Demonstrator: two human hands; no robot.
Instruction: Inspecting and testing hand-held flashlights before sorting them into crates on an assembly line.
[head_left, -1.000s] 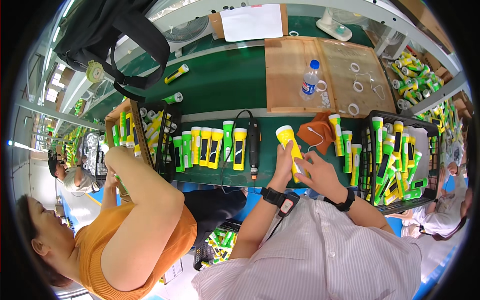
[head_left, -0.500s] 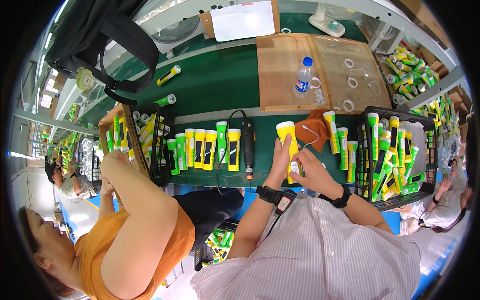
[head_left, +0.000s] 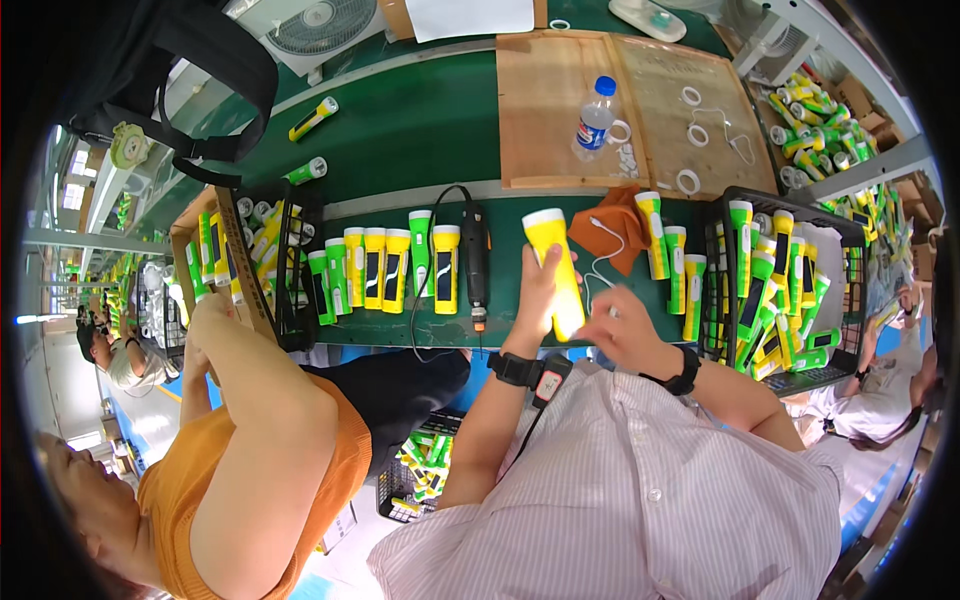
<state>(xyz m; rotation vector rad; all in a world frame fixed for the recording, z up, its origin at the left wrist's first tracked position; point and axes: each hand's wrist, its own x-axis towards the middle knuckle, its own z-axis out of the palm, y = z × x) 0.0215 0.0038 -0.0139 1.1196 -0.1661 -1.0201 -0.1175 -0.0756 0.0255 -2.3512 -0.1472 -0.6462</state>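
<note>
A yellow flashlight [head_left: 552, 262] with a white head is gripped in my left hand [head_left: 536, 295], tilted with its head up and away from me. Its lower side glows bright. My right hand [head_left: 632, 325] is just right of the flashlight's lower end, apart from it. The fingers of that hand are curled together; a small pale spot shows at them, too small to name. A white cable [head_left: 622, 242] lies on an orange cloth [head_left: 608, 228] beyond my hands and runs down toward my right fingers; its lower end is hidden.
A row of green and yellow flashlights [head_left: 374, 270] and a black electric screwdriver [head_left: 475, 262] stand to the left. Right is a black crate [head_left: 712, 255] full of flashlights. A bottle [head_left: 594, 120] rests on a wooden board [head_left: 545, 85]. A co-worker [head_left: 265, 440] sits close at left.
My right hand has come off the flashlight, moving right. The flashlight's side, unlit before, now glows. My left hand keeps its hold. The view has shifted, so the table sits higher and further left.
</note>
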